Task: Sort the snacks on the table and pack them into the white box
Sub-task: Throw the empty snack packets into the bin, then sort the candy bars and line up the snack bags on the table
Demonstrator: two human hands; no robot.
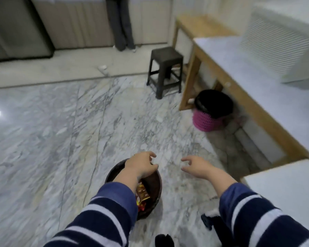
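Left hand (142, 165) over bowl (154, 186); floor (61, 131) open.

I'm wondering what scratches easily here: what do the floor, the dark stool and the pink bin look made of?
Floor: polished marble or marble-look tile, grey veins and a glossy light reflection. Stool: probably moulded plastic, uniform dark brown, matte. Pink bin: likely plastic, woven-look lattice wall, with a black liner.
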